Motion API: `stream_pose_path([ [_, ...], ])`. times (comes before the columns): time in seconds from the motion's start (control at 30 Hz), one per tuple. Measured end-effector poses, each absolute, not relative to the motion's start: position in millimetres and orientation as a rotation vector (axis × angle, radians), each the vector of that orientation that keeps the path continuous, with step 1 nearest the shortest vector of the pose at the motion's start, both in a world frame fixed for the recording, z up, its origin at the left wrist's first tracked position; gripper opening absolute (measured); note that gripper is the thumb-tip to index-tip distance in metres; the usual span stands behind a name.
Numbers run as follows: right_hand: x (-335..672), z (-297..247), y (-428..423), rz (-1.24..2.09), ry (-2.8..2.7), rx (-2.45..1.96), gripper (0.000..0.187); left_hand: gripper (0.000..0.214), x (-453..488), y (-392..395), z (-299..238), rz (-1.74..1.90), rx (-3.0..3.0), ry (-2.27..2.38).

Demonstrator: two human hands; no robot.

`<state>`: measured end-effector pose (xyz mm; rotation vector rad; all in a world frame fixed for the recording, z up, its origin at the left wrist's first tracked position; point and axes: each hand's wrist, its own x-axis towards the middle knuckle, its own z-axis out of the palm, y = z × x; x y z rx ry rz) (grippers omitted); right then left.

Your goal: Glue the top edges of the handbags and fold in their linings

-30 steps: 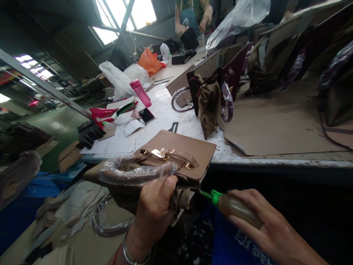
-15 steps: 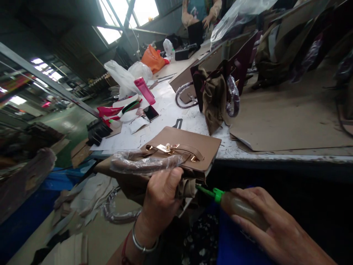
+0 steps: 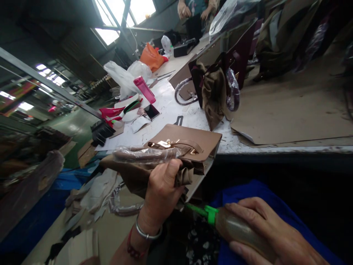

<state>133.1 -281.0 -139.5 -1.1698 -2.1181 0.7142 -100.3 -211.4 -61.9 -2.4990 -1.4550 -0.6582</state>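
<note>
Handbag (image 3: 198, 139) on table (image 3: 275, 149) edge, squeeze bottle (image 3: 237, 230) below

Left hand (image 3: 161, 187): silver bangle (image 3: 149, 232), red bead bracelet (image 3: 132, 248) at wrist; blue garment (image 3: 248, 191).

The tan handbag (image 3: 193, 138) overhangs the near edge of the bench (image 3: 275, 149) and blocks the way there. Beneath it, the left hand (image 3: 162, 184) and the right hand (image 3: 275, 235) with its green-nozzled bottle (image 3: 234, 228) fill the gap. Right of the handbag, the flat cardboard sheet (image 3: 292, 110) lies bare along the near edge — open passage. Behind the handbag a short strip of white paper (image 3: 168, 110) is free up to the standing dark bag (image 3: 217, 84), which walls the middle. Toward the left edge it is crowded — pink bottle (image 3: 145, 90), phone (image 3: 152, 111), plastic bags (image 3: 124, 77).
</note>
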Motion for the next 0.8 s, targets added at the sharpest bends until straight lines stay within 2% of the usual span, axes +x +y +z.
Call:
stream_pose_path([
  [0.2,133.1,-141.7,-275.7,0.607,-2.014,-1.253,0.039,0.01,-96.1,-210.7,-59.7,-0.713,-2.494,-1.451],
  [0.4,130.3,-137.9,-279.9,0.681,-2.056,-1.176,0.043,0.012,-97.0,-211.4,-60.8,-0.694,-2.499,-1.456],
  [0.67,139.6,-147.4,-260.7,0.521,-2.005,-1.392,0.035,0.013,-98.6,-212.4,-61.6,-0.646,-2.508,-1.486],
  [0.8,134.2,-144.9,-267.8,0.557,-2.047,-1.314,0.038,0.011,-96.6,-211.0,-60.8,-0.633,-2.497,-1.479],
])
